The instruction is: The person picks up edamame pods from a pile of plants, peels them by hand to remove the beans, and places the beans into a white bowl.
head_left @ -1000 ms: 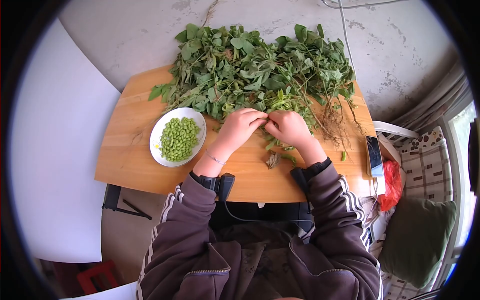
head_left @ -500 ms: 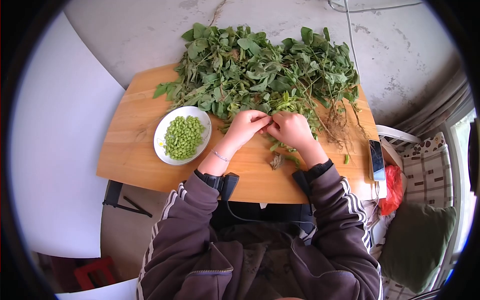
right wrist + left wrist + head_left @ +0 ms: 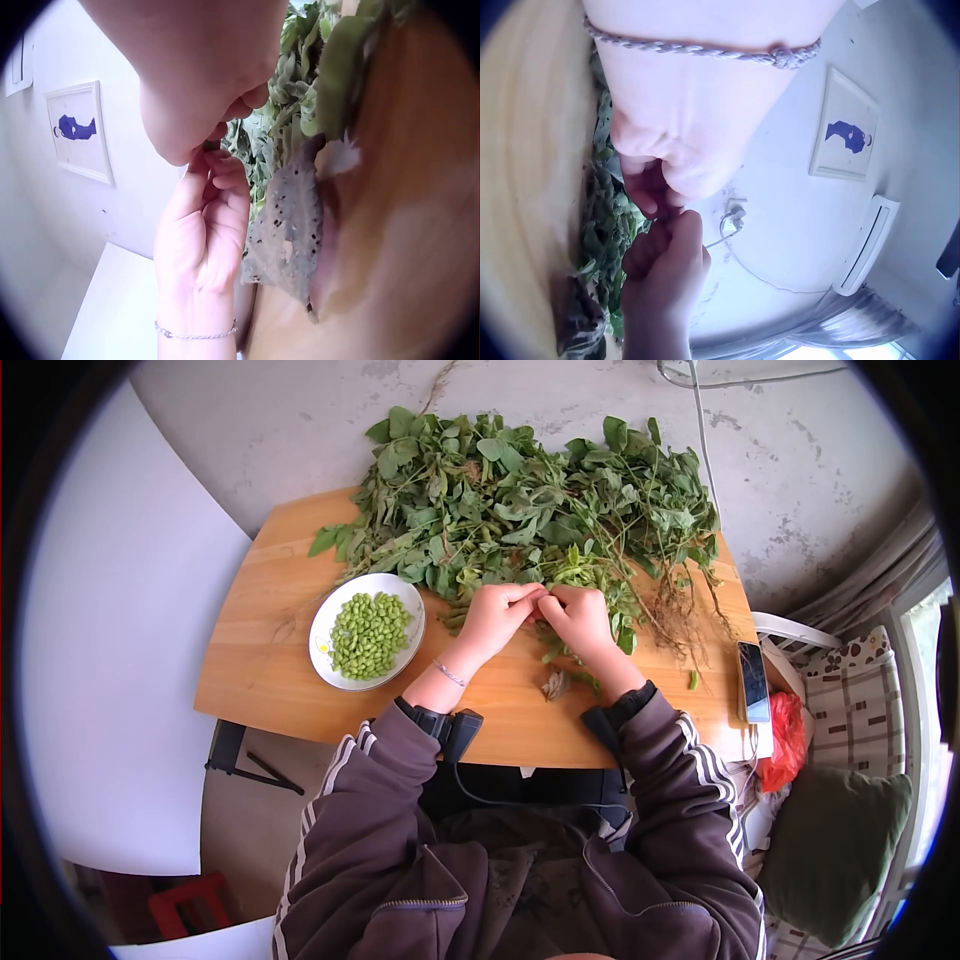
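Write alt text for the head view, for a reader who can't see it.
A person's left hand and right hand meet above a wooden table, on the near side of a heap of leafy green plants; what the hands may hold can't be made out. Left of them sits a white dish of green beans; a phone lies at the table's right edge.

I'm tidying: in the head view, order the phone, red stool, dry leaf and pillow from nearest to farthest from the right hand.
1. Dry leaf, on the table
2. Phone, by table's right edge
3. Pillow, right of the table
4. Red stool, lower left
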The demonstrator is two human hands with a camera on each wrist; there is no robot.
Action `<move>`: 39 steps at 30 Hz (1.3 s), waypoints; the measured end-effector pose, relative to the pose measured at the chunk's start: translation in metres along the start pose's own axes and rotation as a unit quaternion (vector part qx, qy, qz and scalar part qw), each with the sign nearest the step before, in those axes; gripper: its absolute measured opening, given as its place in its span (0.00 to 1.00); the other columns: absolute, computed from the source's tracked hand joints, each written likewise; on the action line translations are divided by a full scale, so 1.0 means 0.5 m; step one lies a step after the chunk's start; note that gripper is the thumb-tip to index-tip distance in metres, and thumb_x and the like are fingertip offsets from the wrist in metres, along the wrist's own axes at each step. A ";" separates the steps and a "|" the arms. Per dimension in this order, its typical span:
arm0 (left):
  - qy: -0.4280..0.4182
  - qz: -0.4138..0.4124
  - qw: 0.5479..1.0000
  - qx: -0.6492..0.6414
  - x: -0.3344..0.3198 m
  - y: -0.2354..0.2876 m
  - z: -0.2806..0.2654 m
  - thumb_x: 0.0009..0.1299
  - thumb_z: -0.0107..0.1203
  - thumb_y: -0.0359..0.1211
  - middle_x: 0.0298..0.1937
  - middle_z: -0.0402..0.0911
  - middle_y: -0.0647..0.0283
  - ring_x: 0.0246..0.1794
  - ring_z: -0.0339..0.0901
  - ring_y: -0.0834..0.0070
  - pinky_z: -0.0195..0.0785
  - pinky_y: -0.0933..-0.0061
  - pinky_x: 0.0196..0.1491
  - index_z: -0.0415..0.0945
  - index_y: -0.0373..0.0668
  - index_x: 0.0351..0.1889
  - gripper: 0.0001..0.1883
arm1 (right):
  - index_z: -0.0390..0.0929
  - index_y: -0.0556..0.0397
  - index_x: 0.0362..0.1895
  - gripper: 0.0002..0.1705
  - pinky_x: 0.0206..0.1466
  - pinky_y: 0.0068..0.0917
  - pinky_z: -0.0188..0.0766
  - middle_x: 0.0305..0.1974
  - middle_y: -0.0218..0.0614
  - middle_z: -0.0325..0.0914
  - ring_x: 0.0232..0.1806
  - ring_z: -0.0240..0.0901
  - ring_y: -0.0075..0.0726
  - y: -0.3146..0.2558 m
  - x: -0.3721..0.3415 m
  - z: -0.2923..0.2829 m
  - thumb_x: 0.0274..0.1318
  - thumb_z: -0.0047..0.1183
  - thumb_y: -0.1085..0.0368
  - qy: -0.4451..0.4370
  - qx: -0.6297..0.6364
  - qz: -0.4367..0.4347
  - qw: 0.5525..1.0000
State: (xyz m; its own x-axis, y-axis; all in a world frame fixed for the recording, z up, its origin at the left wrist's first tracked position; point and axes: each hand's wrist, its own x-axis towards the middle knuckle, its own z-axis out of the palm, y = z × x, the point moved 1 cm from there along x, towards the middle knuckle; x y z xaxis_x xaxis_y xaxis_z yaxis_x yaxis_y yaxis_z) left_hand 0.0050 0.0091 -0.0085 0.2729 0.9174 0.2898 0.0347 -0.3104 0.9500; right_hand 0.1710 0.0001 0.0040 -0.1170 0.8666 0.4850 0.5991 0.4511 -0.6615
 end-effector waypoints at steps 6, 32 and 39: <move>0.000 0.046 0.995 0.084 -0.002 0.014 -0.003 0.74 0.57 0.30 0.34 0.87 0.63 0.30 0.80 0.82 0.74 0.79 0.36 0.83 0.32 0.48 0.11 | 0.86 0.56 0.29 0.16 0.29 0.33 0.71 0.19 0.43 0.78 0.20 0.73 0.37 -0.026 0.002 -0.025 0.57 0.51 0.59 -0.074 0.117 0.104 0.985; -0.043 -0.052 0.981 -0.183 0.012 0.021 -0.014 0.78 0.54 0.35 0.44 0.83 0.61 0.47 0.82 0.74 0.77 0.72 0.52 0.71 0.38 0.49 0.10 | 0.82 0.54 0.48 0.12 0.25 0.19 0.54 0.21 0.16 0.64 0.22 0.54 0.14 -0.001 0.017 -0.031 0.65 0.60 0.61 -0.081 0.275 0.098 0.953; -0.002 0.075 0.997 0.013 0.010 0.043 -0.023 0.75 0.57 0.30 0.44 0.82 0.64 0.43 0.81 0.80 0.75 0.79 0.45 0.80 0.37 0.48 0.08 | 0.81 0.54 0.43 0.13 0.22 0.17 0.48 0.22 0.17 0.66 0.21 0.54 0.12 -0.006 0.016 -0.048 0.66 0.60 0.58 -0.168 0.340 0.191 0.905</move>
State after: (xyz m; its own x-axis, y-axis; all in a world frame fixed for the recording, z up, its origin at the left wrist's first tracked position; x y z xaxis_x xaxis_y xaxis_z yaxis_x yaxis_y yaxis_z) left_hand -0.0039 0.0101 0.0146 0.2802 0.8593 0.4278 0.0182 -0.4504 0.8927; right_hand 0.1875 0.0005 0.0234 -0.3078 0.9513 0.0198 0.0334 0.0316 -0.9989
